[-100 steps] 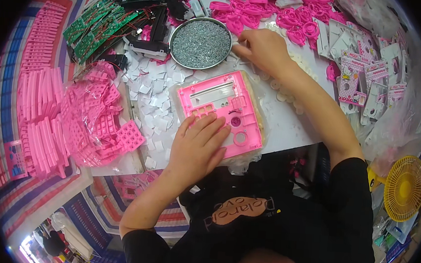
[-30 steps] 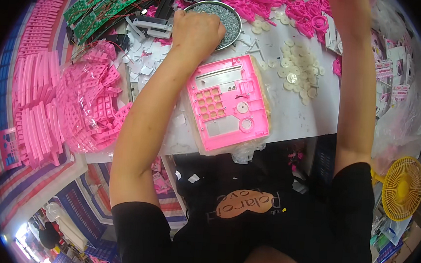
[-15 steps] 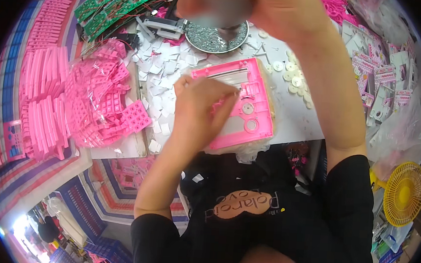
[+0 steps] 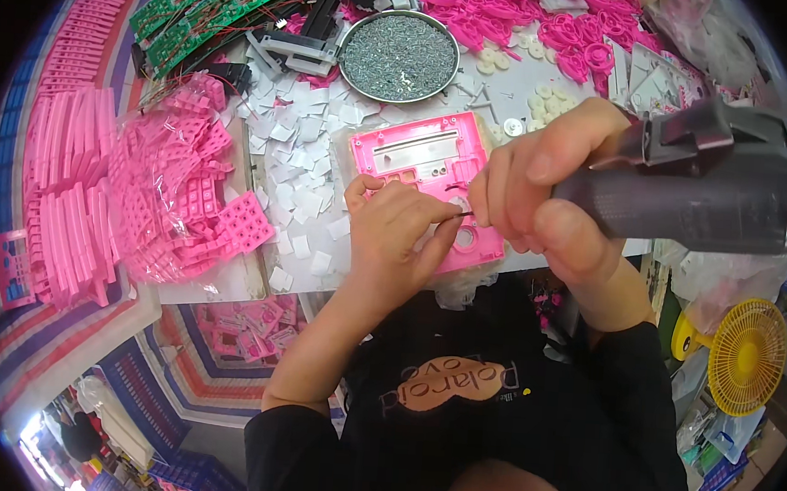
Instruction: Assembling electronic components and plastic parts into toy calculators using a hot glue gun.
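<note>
A pink plastic housing [image 4: 418, 156] lies flat on the white table, inner side up. My left hand [image 4: 392, 236] rests on its near edge, pinching a small screw at the tip of a thin bit. My right hand [image 4: 553, 188] grips a dark grey electric screwdriver [image 4: 698, 198] held sideways, bit pointing left toward my left fingers. A round metal dish of screws [image 4: 398, 56] stands just beyond the housing.
White square pads [image 4: 300, 148] are strewn left of the housing. A bag of pink keypads [image 4: 178, 194] and stacked pink strips [image 4: 61, 177] lie at left, green circuit boards [image 4: 200, 4] at the far left, pink rings [image 4: 537, 18] and white discs [image 4: 545, 101] at the back. A yellow fan [image 4: 746, 357] stands low right.
My left hand went to the screw dish and came back to the housing. My right hand brought the screwdriver down from above, its bit now meeting my left fingers.
</note>
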The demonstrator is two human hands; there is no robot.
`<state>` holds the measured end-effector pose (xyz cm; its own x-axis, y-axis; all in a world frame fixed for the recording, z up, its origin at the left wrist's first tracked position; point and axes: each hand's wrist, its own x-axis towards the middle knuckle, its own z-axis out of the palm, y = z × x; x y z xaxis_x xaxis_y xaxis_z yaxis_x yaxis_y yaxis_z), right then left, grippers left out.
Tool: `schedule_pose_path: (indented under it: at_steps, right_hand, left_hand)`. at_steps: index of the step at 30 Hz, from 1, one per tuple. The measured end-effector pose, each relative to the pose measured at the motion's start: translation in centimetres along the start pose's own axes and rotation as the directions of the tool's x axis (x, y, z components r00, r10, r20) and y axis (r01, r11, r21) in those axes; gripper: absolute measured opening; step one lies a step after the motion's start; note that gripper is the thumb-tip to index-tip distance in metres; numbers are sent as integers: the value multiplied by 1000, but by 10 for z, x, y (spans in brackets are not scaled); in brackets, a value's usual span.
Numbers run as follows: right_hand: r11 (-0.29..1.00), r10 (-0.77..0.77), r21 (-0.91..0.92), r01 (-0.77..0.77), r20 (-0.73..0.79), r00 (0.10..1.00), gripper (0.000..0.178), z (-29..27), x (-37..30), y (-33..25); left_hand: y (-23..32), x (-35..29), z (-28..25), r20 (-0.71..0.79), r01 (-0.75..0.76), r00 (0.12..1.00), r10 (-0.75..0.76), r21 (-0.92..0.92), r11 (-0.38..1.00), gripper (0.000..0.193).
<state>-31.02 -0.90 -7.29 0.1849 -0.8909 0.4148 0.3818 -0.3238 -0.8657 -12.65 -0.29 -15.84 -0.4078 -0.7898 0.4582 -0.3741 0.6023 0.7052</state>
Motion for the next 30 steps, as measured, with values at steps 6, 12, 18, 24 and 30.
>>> schedule_pose_path:
  at_steps: [6, 12, 18, 24, 30]
  right_hand:
    - [1000, 0, 3, 0, -43, 999, 30, -1, -2, 4]
    - [999, -3, -45, 2, -16, 1000, 28, 0, -3, 9]
    - [982, 33, -188, -34, -9, 999, 25, -21, -24, 32]
    - [955, 88, -286, -75, 31, 996, 24, -23, -31, 48]
    - [821, 265, -559, -117, 192, 945, 19, -24, -37, 49]
  left_hand:
    - [1, 3, 2, -59, -30, 998, 29, -14, 999, 18]
    - [1, -1, 2, -30, -41, 999, 45, 137, 990, 21]
    - [-3, 6, -13, 202, -97, 978, 59, 181, 979, 33]
    - [-16, 2, -8, 371, -326, 901, 225, 234, 916, 30]
    - [-16, -5, 1, 360, -406, 886, 290, 304, 862, 13]
